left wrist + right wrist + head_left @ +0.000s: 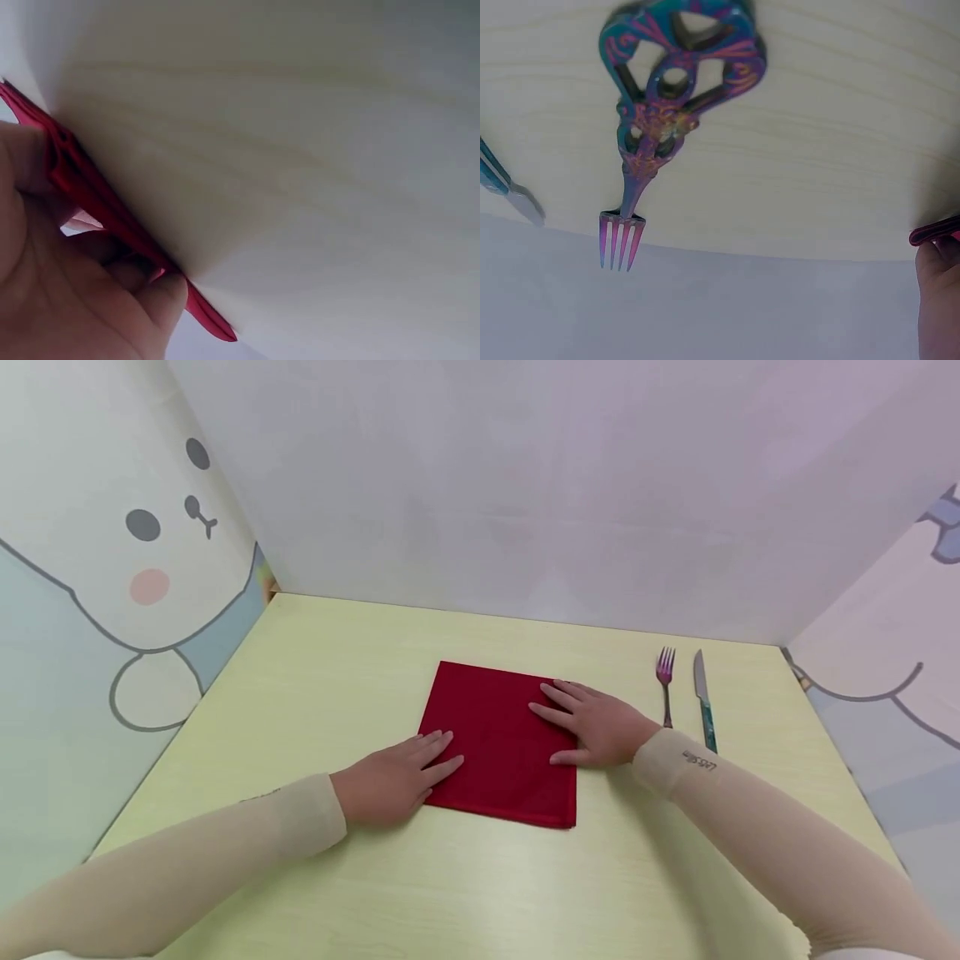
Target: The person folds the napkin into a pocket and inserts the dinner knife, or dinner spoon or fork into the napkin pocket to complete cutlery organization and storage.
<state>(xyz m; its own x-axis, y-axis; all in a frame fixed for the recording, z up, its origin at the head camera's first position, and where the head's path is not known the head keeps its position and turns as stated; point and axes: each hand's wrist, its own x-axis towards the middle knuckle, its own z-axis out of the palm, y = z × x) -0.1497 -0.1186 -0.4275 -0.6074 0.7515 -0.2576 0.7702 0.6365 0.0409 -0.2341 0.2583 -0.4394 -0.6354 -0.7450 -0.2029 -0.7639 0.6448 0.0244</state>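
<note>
A red cloth napkin [498, 743], folded into a flat square with its layers showing along the edge in the left wrist view, lies on the table. On its left side my left hand [390, 781] rests with fingers extended over the cloth, thumb side toward the middle. My right hand [606, 727] lies palm down across the right edge, fingers spread and pointing inward. Both hands touch the fabric. The right wrist view catches only part of the right hand [939, 307] beside a corner of the folded cloth.
Right of the napkin lie an ornate iridescent fork [665, 670] and a knife [704, 697] with a teal handle, both pointing away. The right forearm passes close by their handles. Pale walls border the wooden table [337, 652], with cartoon figures on the side ones.
</note>
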